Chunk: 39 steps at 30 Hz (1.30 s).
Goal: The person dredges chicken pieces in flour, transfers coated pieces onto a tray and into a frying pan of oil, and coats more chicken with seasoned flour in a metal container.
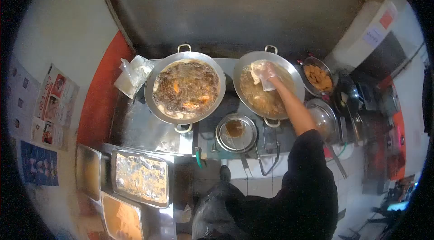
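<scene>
Over the right wok (295,73) reaches my right hand (270,73), in a clear plastic glove. Its fingers are round a pale, coated piece of food (258,69), just above the cloudy bubbling oil. In the left wok (219,109), dark oil bubbles thickly round orange-brown and pale pieces. Below and between the woks sits a round strainer (235,134) over a metal bowl. My left hand does not show anywhere in the frame.
Fried pieces fill a bowl (318,77) right of the right wok; a metal lid (322,118) lies below it. A plastic bag (135,73) rests at the left. Lower left stand a floury tray (141,178) and two more trays (122,216). Tongs (266,165) overhang the front edge.
</scene>
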### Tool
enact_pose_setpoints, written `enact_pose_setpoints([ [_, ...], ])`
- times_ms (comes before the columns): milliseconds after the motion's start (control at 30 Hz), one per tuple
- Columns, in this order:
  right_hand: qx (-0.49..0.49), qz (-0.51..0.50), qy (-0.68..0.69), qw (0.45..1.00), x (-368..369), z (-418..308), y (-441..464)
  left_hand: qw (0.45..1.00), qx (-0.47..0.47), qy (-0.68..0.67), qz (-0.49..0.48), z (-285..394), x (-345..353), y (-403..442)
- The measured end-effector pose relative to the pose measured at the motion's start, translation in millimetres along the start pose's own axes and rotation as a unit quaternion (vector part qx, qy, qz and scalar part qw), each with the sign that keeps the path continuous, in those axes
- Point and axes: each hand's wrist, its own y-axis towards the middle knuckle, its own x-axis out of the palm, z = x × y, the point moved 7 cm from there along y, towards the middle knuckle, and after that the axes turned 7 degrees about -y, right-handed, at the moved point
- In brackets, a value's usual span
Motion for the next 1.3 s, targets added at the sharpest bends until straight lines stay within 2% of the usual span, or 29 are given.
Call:
enact_pose_setpoints([
  [67,0.043,0.039,-0.048,0.997,34.3,35.2,27.8,1.0,-0.015,0.007,0.012,6.9,3.7,-12.2],
  [167,0.083,0.003,-0.058,0.995,61.8,57.6,44.3,0.999,-0.031,0.016,0.025,12.4,9.6,-24.5],
  [200,0.089,0.044,-0.051,0.994,60.5,57.1,39.7,0.999,-0.035,0.017,0.03,13.4,10.6,-27.7],
  [267,0.108,0.028,-0.029,0.993,47.5,52.0,48.5,0.998,-0.043,0.02,0.037,13.7,10.0,-33.5],
  [333,0.087,0.088,0.0,0.992,23.3,41.7,52.9,0.998,-0.044,0.025,0.039,13.3,12.5,-36.9],
  [367,0.102,0.059,-0.004,0.993,14.2,31.5,63.5,0.998,-0.043,0.029,0.037,12.3,14.6,-37.1],
  [400,0.119,0.03,-0.01,0.992,-5.5,3.9,73.0,0.998,-0.041,0.032,0.033,14.2,17.1,-35.3],
  [433,-0.045,0.086,-0.073,0.993,-5.6,-25.2,100.1,0.998,-0.039,0.032,0.034,17.4,19.5,-31.5],
  [467,-0.059,0.151,-0.03,0.986,-28.9,-66.6,99.3,0.998,-0.036,0.031,0.031,18.9,22.1,-27.4],
  [500,-0.087,0.149,0.109,0.979,-62.4,-118.7,82.2,0.999,-0.03,0.035,0.027,22.7,24.2,-23.3],
  [533,-0.143,0.088,0.067,0.984,-92.5,-185.8,65.7,0.999,-0.023,0.037,0.024,25.1,26.4,-17.3],
  [567,-0.124,-0.019,0.11,0.986,-113.6,-244.4,48.8,0.999,-0.016,0.039,0.021,27.3,27.7,-12.6],
  [600,-0.172,0.021,0.319,0.932,-137.3,-299.2,15.9,0.999,-0.008,0.042,0.018,30.9,27.4,-7.3],
  [667,-0.259,-0.037,0.336,0.905,-125.1,-417.4,-23.2,0.999,0.006,0.04,0.012,32.3,24.7,2.5],
  [700,-0.432,0.175,0.14,0.873,-140.5,-485.5,-71.7,0.999,0.011,0.041,0.011,30.8,22.4,8.1],
  [767,-0.458,0.203,0.13,0.855,-203.7,-546.1,-201.0,0.999,0.019,0.036,0.006,23.3,16.2,19.1],
  [867,-0.6,0.128,0.148,0.775,-115.1,-695.8,-332.1,1.0,0.018,0.018,0.0,-7.3,-6.9,38.9],
  [900,-0.614,0.009,0.211,0.761,-87.8,-720.9,-377.3,1.0,0.018,0.014,-0.005,-34.1,-18.3,51.7],
  [967,-0.573,-0.228,0.333,0.713,-32.8,-768.9,-469.5,1.0,-0.002,0.002,-0.012,-72.7,-42.0,57.3],
  [1067,-0.641,-0.254,0.216,0.692,66.8,-803.3,-589.7,0.999,-0.043,-0.001,-0.021,-139.6,-73.0,63.1],
  [1200,-0.609,-0.388,0.162,0.672,116.9,-796.7,-650.9,0.995,-0.088,0.015,-0.042,-195.8,-88.4,82.0],
  [1267,-0.586,-0.427,0.145,0.674,136.4,-794.2,-666.9,0.989,-0.093,0.088,-0.074,-216.0,-90.9,100.3],
  [1300,-0.574,-0.439,0.138,0.677,147.2,-794.3,-673.4,0.977,-0.079,0.17,-0.101,-221.9,-87.4,110.7],
])
